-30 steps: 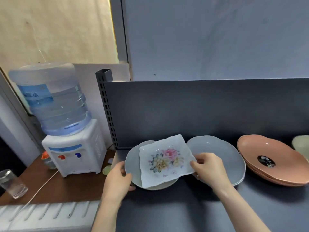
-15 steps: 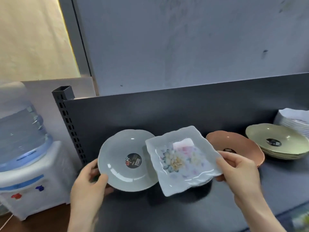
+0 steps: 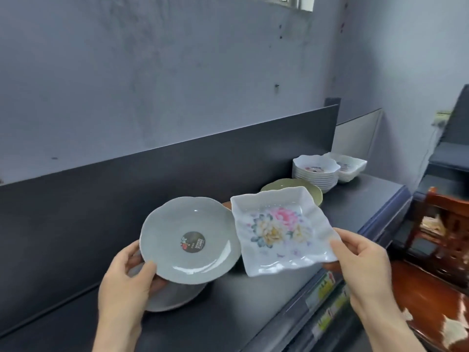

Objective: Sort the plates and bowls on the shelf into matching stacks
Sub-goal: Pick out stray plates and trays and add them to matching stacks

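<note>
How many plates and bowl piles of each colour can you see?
Grey plates: 2, one in the left hand, one on the shelf
Flowery square plate: 1, in the right hand
Green dish: 1
Peach dish: 1, edge only
White bowl piles: 2
Total: 7

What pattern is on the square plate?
Pink, yellow and blue flowers on white, on the square plate; head view.

Dark shelf [image 3: 253, 313] with upright back panel. Resting directly on it: a grey plate [image 3: 175, 298] at the near end; farther along, an olive-green bowl [image 3: 316, 193], a stack of white scalloped bowls [image 3: 314, 174], and white square dishes [image 3: 351, 168] just beside that stack.
</note>
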Demonstrator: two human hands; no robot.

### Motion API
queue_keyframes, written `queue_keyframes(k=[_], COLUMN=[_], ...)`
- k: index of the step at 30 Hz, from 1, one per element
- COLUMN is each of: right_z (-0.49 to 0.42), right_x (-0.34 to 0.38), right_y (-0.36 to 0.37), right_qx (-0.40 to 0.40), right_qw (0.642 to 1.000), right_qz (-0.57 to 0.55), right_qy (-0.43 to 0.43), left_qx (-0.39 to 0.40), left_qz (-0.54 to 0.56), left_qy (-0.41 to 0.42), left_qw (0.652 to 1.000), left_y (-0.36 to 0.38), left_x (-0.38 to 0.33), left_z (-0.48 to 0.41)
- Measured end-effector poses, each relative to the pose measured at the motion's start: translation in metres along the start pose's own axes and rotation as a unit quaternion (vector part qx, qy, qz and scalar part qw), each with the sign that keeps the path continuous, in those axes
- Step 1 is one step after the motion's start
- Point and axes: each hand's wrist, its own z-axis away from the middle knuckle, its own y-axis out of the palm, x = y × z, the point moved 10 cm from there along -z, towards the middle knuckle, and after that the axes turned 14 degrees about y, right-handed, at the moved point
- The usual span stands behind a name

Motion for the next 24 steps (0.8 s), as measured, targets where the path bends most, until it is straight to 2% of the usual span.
queue_keyframes(k=[8, 13, 19, 24], right_z=[-0.07, -0.123, -0.181, -0.219], right_x=[0.027, 0.018, 0.006, -0.001], right_y=[-0.123, -0.201, -0.27, -0.3], right_qx=[-0.045, -0.079, -0.104, -0.113], right_qw=[0.999, 0.997, 0.994, 0.993], right_qz=[0.007, 0.0, 0.028, 0.038], right_qy=[-0.023, -0.006, 0.012, 0.02], left_qx=[0.023, 0.044, 0.02, 0.008], left_qz=[0.055, 0.067, 0.09, 0.081], left_qy=[-0.012, -0.007, -0.025, -0.045], left_qw=[0.998, 0.997, 0.995, 0.996], left_y=[0.144, 0.233, 0.309, 0.347], left_x=[-0.003, -0.002, 0.002, 0.011], left_z=[0.034, 0.061, 0.093, 0.108])
